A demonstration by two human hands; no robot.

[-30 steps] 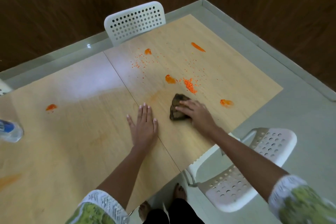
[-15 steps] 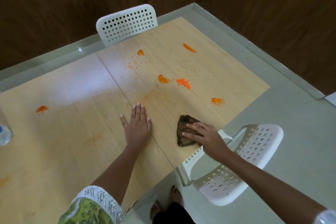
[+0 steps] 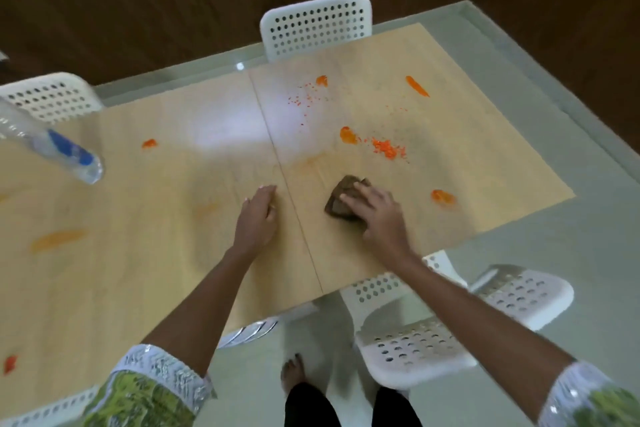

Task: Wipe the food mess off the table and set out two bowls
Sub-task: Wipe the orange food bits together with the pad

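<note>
Soft overhead glare whitens the table (image 3: 228,128); motion blur, bowed edges.

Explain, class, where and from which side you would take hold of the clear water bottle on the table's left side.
Probably round the mid-body of the water bottle, at the blue label. It looks tilted or lying, base toward the table's middle and neck running off the left edge, so come from above, fingers wrapping across its width. The left hand is nearer; the right hand is on the cloth.
</note>
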